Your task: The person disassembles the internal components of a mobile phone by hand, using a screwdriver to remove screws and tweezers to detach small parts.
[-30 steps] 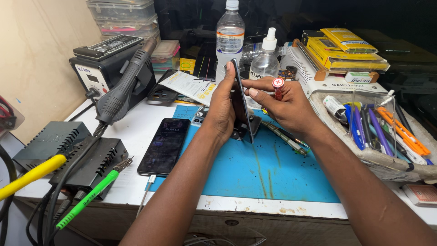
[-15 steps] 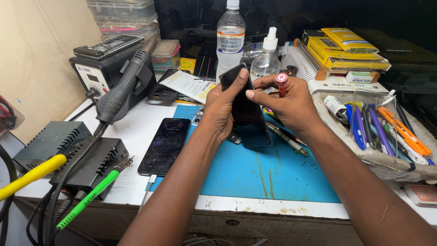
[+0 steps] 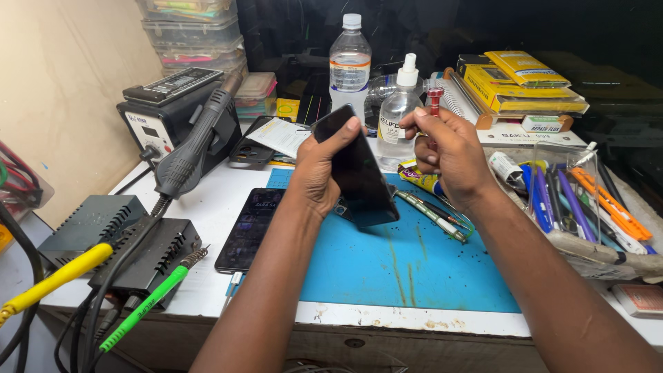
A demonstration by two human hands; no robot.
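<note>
My left hand point(image 3: 319, 173) holds a dark phone point(image 3: 358, 171) tilted on edge over the blue work mat point(image 3: 407, 262), its lower corner near the mat. My right hand point(image 3: 447, 150) sits just to the right of the phone, fingers closed on a small red-tipped tool point(image 3: 434, 99) that points upward. A second phone point(image 3: 250, 228) lies flat, screen up, at the mat's left edge.
A hot-air station point(image 3: 169, 114) and its black handle point(image 3: 197, 141) stand at left. Yellow point(image 3: 59, 276) and green point(image 3: 148, 304) probes lie front left. A water bottle point(image 3: 350, 65) and spray bottle point(image 3: 397, 114) stand behind. A tray of pens and tools point(image 3: 587, 207) is at right.
The phone has turned from edge-on and upright to tilted, showing its dark face. My right hand has let go of the phone and moved right and up with the red-tipped tool.
</note>
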